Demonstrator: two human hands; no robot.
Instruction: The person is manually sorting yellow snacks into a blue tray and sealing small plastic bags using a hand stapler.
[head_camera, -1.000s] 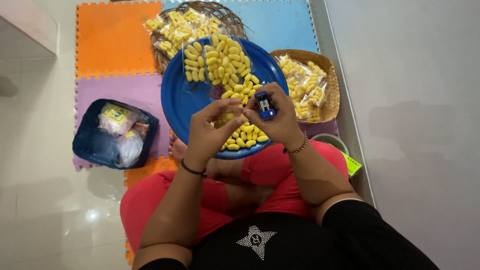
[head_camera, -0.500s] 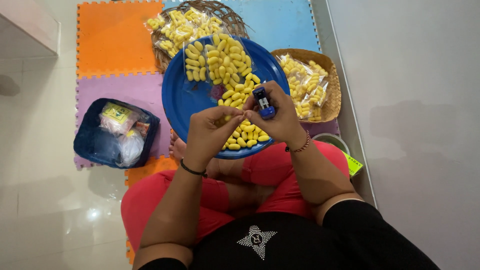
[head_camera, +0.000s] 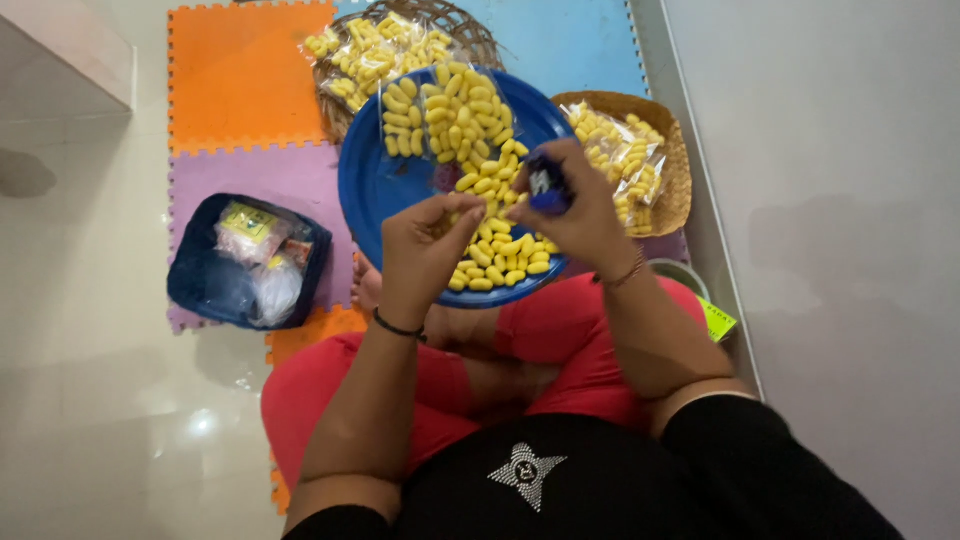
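Right hand (head_camera: 580, 210) grips a small blue stapler (head_camera: 547, 183), blurred, above the blue plate (head_camera: 375, 190). Left hand (head_camera: 425, 250) has fingers pinched narrow, probably on a clear packet edge, hard to tell. Loose yellow snacks (head_camera: 500, 255) on the plate, filled packets (head_camera: 445, 115) at its far side. Wicker baskets (head_camera: 675, 165) with more packets behind; dark blue bag (head_camera: 195, 285) left.

Left hand (head_camera: 428, 243): raised at mid-frame, back toward the camera, fingers curled inward, thumb and fingertips pinched close together; a dark band circles the wrist. Left forearm: bare, rising from the lower frame, elbow bent. Right hand (head_camera: 580, 205): raised beside the left, just apart from it, fingers wrapped in a closed grip around a small blue stapler (head_camera: 547, 182); a thin bracelet sits at the wrist. Right forearm: bare, angled inward, black sleeve at the elbow.
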